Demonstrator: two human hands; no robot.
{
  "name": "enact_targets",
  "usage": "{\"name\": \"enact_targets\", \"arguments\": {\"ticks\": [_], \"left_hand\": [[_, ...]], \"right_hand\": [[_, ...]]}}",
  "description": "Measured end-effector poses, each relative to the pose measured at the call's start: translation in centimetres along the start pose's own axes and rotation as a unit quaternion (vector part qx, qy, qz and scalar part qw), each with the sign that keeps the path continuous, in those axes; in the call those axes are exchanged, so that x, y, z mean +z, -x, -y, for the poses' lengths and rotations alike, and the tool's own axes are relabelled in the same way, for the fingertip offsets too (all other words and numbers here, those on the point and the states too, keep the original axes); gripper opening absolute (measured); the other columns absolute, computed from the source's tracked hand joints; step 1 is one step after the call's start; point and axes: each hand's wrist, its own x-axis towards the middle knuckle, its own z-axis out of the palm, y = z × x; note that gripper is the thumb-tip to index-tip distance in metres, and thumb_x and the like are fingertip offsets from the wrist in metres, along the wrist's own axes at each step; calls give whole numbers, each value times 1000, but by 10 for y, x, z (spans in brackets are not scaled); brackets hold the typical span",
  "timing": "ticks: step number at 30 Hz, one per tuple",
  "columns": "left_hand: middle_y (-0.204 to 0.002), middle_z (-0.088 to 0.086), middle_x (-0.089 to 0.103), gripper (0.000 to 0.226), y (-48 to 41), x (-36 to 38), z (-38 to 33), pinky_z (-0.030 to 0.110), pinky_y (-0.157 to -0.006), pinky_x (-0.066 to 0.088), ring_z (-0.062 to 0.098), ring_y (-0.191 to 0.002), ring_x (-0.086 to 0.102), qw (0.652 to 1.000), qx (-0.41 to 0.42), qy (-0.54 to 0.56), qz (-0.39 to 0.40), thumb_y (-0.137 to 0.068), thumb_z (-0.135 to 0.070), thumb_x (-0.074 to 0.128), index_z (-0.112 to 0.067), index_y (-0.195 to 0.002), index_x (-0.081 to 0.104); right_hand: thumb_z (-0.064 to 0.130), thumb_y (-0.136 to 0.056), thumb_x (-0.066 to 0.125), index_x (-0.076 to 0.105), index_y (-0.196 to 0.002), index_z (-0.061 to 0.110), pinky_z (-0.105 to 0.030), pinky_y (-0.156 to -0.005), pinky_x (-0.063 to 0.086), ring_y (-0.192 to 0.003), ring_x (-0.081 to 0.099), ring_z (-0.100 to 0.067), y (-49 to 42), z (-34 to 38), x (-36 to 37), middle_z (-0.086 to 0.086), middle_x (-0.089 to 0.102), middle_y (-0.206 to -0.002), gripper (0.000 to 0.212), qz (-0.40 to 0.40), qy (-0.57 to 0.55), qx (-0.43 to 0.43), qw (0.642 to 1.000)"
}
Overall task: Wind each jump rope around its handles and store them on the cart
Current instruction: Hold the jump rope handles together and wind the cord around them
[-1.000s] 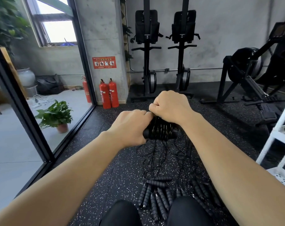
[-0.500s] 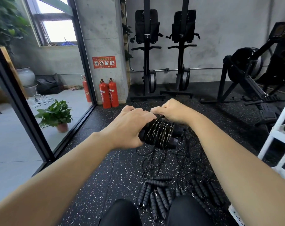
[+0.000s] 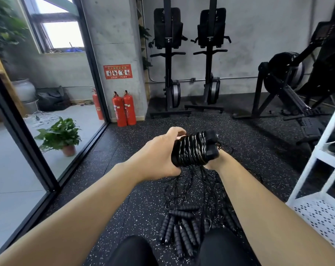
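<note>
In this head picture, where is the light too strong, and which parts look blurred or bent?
Head view: the window is blown out white; the wound jump rope shows glints; the black machine at the right edge is smeared; the white cart leans, bent by the wide lens.

Right hand [image 3: 213,161] mostly hidden behind wound rope bundle [image 3: 191,150]; white cart [image 3: 320,217] cut by right edge; red sign [image 3: 117,72] text too small.

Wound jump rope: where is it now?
Head view, centre: the wound jump rope is in the left hand, the right hand under its right end, above the loose ropes.
</note>
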Motion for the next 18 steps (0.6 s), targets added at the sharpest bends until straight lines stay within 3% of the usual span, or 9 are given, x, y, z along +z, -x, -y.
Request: {"name": "enact_targets", "arguments": {"ticks": [1,3,6,8,11,13,18], "left_hand": [[-91,-6,63,76,-1,1,0,42,-72,54,16,-82,63,1000,5,9,4,-66,-18,73,-32,-130,36],[-88,-8,62,71,-4,4,0,39,-70,54,13,-81,62,1000,13,22,5,-66,-18,71,-37,-126,40],[-86,-10,62,66,-11,10,3,35,-66,54,11,-79,61,999,-1,40,1,-67,-15,71,-35,-124,47],[-86,-9,63,64,-16,15,4,33,-62,54,13,-77,62,998,-21,58,-4,-68,-13,72,-30,-125,49],[-85,-8,63,62,-24,22,8,26,-57,48,13,-74,61,997,-40,72,-10,-67,-18,76,-27,-123,51],[-85,-9,62,63,-31,24,15,24,-57,44,11,-72,59,994,-62,83,-20,-64,-24,77,-30,-120,51],[-90,-6,62,57,-51,29,49,35,-63,52,18,-79,60,983,-150,63,-81,-64,-27,74,-26,-116,53]], "right_hand": [[-3,-101,30,42,-72,14,-25,-51,47,-47,52,-5,-5,-4,-1,5,58,-52,36,16,0,48,999],[-9,-97,36,38,-66,16,-26,-54,38,-53,40,-6,-2,-2,-4,2,44,-64,39,-14,87,59,994],[1,-101,30,38,-58,15,-19,-38,25,-39,31,-6,-1,-9,-6,4,39,-49,46,35,102,42,993],[5,-101,30,37,-52,16,-15,-37,16,-33,23,-6,-8,-18,-4,6,36,-42,50,37,113,50,992],[5,-100,28,37,-47,17,-16,-36,13,-30,22,-5,-13,-29,2,7,34,-38,55,9,110,51,993],[4,-100,25,35,-53,15,-17,-36,14,-30,22,-5,-20,-35,5,7,35,-37,49,-5,100,35,994],[1,-99,35,46,-64,9,-16,-35,19,-32,28,-3,-38,-53,12,5,45,-42,37,-49,111,-43,992]]}}
